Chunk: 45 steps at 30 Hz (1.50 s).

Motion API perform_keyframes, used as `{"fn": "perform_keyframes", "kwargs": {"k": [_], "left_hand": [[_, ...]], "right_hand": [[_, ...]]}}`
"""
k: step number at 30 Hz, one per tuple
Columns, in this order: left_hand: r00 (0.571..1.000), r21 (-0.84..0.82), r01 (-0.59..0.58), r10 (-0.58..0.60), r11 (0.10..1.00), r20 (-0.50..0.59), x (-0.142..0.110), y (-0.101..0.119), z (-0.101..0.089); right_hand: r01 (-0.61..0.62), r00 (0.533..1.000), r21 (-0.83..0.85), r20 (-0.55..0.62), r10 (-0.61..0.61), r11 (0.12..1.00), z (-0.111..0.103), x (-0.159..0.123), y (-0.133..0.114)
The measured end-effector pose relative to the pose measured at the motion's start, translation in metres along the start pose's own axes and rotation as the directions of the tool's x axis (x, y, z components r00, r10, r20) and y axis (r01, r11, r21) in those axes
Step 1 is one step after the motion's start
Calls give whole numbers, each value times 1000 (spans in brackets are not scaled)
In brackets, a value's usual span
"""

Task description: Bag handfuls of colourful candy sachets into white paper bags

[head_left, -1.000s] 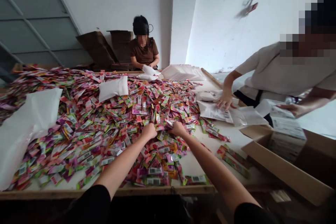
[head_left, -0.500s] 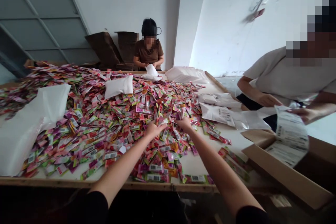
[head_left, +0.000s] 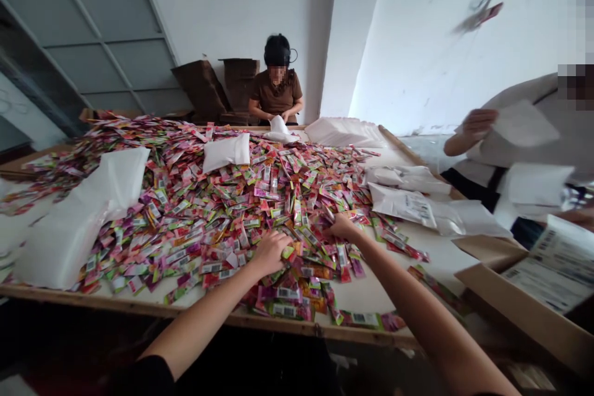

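A big heap of small colourful sachets (head_left: 208,198) covers the wooden-edged table (head_left: 185,312). My left hand (head_left: 269,252) lies on the near part of the heap with its fingers curled over several sachets. My right hand (head_left: 342,226) reaches into the heap a little further right, fingers bent down among the packets. Whether either hand holds a packet is hidden by the fingers.
White plastic bags (head_left: 83,216) lie on the heap at left and centre (head_left: 227,151). Labelled white bags (head_left: 403,204) lie at right. A cardboard box (head_left: 524,315) stands at the right edge. One person sits across the table (head_left: 277,96); another at right (head_left: 520,136) lifts a white bag.
My view has swung left. Both my hands have shifted slightly within the heap. The person at right raised a hand off the table and now holds a white bag up.
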State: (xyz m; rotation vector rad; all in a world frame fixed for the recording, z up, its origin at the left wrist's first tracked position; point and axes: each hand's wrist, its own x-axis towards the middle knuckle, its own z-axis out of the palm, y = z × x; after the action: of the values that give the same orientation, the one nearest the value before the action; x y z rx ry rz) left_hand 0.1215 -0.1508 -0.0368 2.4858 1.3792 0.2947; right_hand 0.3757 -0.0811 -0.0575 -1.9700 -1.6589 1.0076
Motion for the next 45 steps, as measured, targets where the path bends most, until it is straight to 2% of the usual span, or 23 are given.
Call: {"fn": "perform_keyframes", "kwargs": {"k": [2,4,6,10,14,16,19,21,23,26,28,30,32,34,36,38,40,42,43,45], "left_hand": [[991,-129,-36,18,991,-135,-12,-8,-8],[966,-297,40,-113,954,-233,-19,-18,-18],[933,-405,126,-248,905,-263,-22,-29,-27],[887,-486,148,-334,862,-321,-27,-40,-40],[859,-530,251,-439,810,-263,-31,-38,-42],[874,-529,261,-431,808,-227,-30,-35,-39],[897,-537,219,-385,815,-218,-27,-30,-34],[896,-542,189,-369,819,-245,-25,-26,-33],[885,-551,180,-378,815,-271,-25,-24,-33],[892,-552,201,-384,809,-239,-27,-27,-36],[922,-500,215,-343,839,-179,-27,-29,-37],[964,-372,200,-250,906,-92,-23,-25,-33],[983,-178,186,-184,966,26,-16,-14,-24],[975,-22,193,-189,981,117,-10,1,-10],[965,41,215,-219,976,143,-9,13,2],[967,45,201,-205,979,153,-14,14,10],[979,-14,148,-145,989,141,-23,4,12],[994,-156,103,-96,982,55,-29,-13,10],[994,-245,101,-108,964,-13,-30,-22,8],[972,-399,145,-206,906,-116,-28,-35,1]], "right_hand": [[38,999,48,-14,-38,998,-10,-7,8],[65,997,104,-46,-61,992,-17,-12,14],[90,994,157,-81,-78,984,-19,-16,18],[186,968,292,-218,-124,938,-15,-27,22],[205,974,272,-150,-169,940,-8,-44,28],[222,972,295,-138,-188,929,-4,-53,30],[190,982,422,-83,-171,886,0,-64,29],[158,986,478,-25,-167,864,1,-68,27],[169,984,457,-32,-174,873,0,-71,28],[209,976,286,-116,-182,935,-6,-74,34],[239,965,137,-141,-220,961,-8,-76,36],[298,949,15,-114,-295,954,-4,-79,31],[375,925,-69,-40,-378,925,9,-82,20],[403,914,-164,27,-404,900,30,-85,8],[393,917,-277,47,-396,877,51,-90,4],[402,908,-332,28,-417,853,64,-96,10],[434,890,-276,-19,-456,858,63,-103,23],[409,895,-129,-136,-424,904,46,-110,39],[381,903,-28,-204,-378,924,35,-113,47],[305,924,183,-292,-245,935,10,-119,61]]}}
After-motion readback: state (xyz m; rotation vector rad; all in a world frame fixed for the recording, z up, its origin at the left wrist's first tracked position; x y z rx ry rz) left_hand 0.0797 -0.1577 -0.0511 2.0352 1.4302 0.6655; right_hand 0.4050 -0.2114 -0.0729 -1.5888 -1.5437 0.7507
